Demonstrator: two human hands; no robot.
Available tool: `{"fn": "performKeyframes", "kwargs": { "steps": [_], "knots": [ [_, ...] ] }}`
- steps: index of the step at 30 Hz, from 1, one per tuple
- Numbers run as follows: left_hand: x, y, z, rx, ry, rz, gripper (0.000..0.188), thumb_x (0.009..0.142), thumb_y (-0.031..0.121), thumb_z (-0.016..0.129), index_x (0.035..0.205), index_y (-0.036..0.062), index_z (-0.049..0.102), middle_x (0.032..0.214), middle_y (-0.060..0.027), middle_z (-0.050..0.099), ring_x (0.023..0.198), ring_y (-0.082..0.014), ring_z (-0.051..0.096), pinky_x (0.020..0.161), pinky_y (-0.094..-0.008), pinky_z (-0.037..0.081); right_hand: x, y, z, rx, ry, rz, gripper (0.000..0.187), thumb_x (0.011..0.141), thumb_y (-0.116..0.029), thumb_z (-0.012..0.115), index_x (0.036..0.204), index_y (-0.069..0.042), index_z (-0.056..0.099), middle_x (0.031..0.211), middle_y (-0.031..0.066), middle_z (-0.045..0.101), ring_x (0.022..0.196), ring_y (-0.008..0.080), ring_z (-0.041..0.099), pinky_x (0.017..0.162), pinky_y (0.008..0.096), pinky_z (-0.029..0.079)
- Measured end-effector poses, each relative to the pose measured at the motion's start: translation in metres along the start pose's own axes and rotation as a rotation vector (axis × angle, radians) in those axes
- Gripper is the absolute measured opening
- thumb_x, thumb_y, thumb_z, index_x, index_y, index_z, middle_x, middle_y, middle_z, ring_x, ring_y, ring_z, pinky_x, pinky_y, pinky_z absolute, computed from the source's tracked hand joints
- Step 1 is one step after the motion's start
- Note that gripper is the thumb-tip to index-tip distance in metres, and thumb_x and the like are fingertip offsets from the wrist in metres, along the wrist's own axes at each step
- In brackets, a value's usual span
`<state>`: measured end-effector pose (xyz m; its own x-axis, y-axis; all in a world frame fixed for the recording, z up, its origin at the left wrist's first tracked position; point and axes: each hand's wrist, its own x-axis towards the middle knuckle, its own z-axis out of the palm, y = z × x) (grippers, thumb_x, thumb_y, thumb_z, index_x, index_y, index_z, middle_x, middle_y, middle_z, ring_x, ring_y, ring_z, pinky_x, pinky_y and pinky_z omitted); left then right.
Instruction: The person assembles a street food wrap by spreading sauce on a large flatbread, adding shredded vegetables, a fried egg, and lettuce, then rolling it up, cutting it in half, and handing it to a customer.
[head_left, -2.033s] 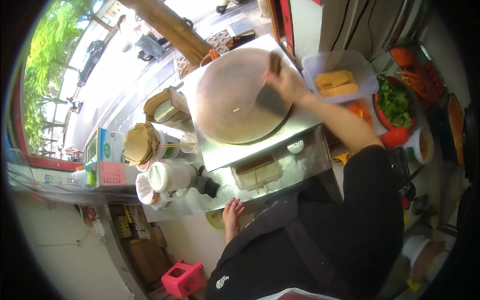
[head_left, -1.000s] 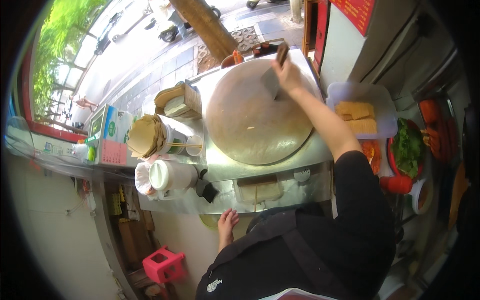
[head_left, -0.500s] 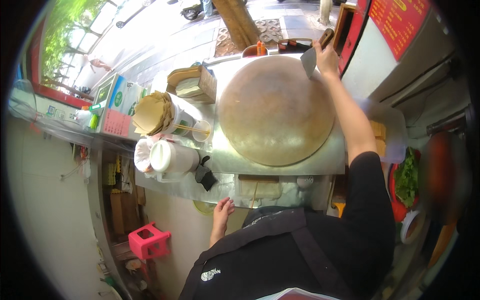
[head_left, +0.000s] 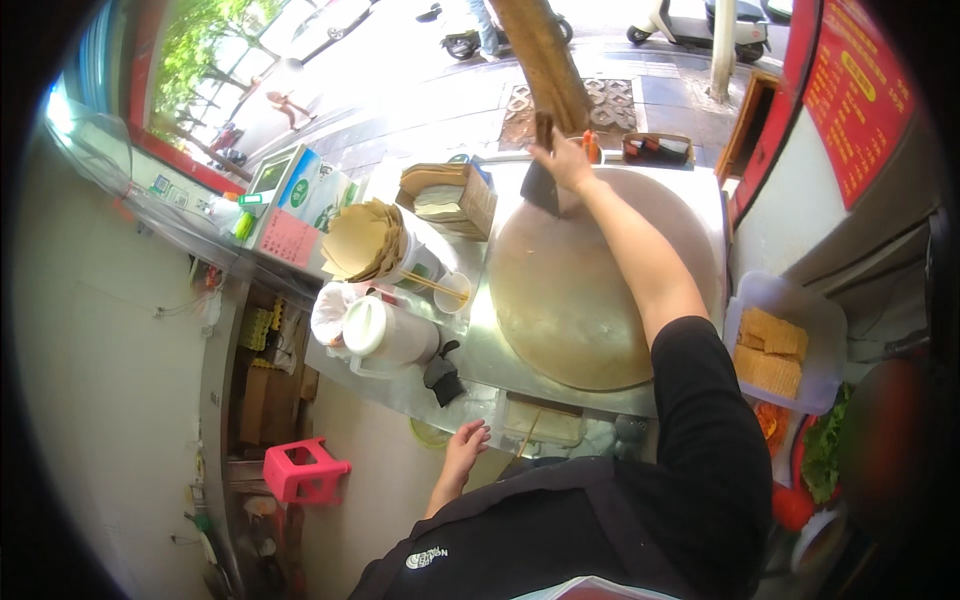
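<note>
My right hand [head_left: 566, 168] is closed round the dark handle of a scraper [head_left: 541, 190], whose broad blade points down. Its blade is over the far left part of a large round griddle [head_left: 570, 300], and its lower edge appears to meet the surface. My right forearm reaches across the griddle. In front of the counter's near edge, my left hand [head_left: 468, 442] is held low with loosely bent fingers and nothing in it. A black piece of cloth [head_left: 443, 380] lies on the counter nearby, next to a white lidded jug [head_left: 385, 332].
Left of the griddle stand a box of paper bags [head_left: 450, 200], a stack of brown paper sleeves [head_left: 365, 242] and a cup with sticks [head_left: 453, 292]. A clear bin of crackers [head_left: 775, 350] is at right. A pink stool [head_left: 305, 470] stands on the floor.
My right hand has carried the scraper from the griddle's far right edge leftward to its far left part. The view has shifted. My left hand stays low by the counter edge.
</note>
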<state>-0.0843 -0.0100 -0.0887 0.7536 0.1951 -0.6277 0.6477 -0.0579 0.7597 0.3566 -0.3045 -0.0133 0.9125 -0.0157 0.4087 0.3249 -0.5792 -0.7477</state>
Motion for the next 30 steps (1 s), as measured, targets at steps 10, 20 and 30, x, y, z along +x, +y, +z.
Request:
{"fn": "performKeyframes", "kwargs": {
  "steps": [10, 20, 30],
  "knots": [
    [-0.008, -0.016, 0.008, -0.069, 0.031, -0.043, 0.034, 0.091, 0.017, 0.054, 0.121, 0.0014, 0.051, 0.112, -0.0118, 0.060, 0.097, -0.0175, 0.059, 0.079, -0.0279, 0.049, -0.162, -0.124, -0.053, 0.453, -1.110, -0.094, 0.031, 0.085, -0.027, 0.061, 0.104, -0.004, 0.053, 0.092, 0.0151, 0.062, 0.088, 0.0266, 0.058, 0.080, 0.0384, 0.045],
    [-0.009, -0.018, 0.006, -0.059, 0.029, -0.033, 0.033, 0.091, 0.017, 0.054, 0.120, 0.0018, 0.051, 0.112, -0.0111, 0.060, 0.097, -0.0171, 0.059, 0.079, -0.0274, 0.048, -0.004, 0.078, -0.130, -0.309, 0.337, 0.159, 0.057, 0.085, -0.056, 0.050, 0.092, 0.000, 0.058, 0.069, 0.0201, 0.063, 0.068, 0.0356, 0.063, 0.062, 0.0429, 0.048],
    [-0.018, -0.025, 0.010, -0.081, 0.053, -0.017, 0.033, 0.092, 0.017, 0.052, 0.121, 0.0017, 0.051, 0.115, -0.0115, 0.059, 0.098, -0.0171, 0.058, 0.080, -0.0284, 0.048, -0.164, -0.081, -0.087, 0.338, -0.886, 0.010, 0.040, 0.087, -0.030, 0.058, 0.112, 0.000, 0.048, 0.100, 0.0219, 0.058, 0.094, 0.0320, 0.055, 0.085, 0.0398, 0.041]
  ]
}}
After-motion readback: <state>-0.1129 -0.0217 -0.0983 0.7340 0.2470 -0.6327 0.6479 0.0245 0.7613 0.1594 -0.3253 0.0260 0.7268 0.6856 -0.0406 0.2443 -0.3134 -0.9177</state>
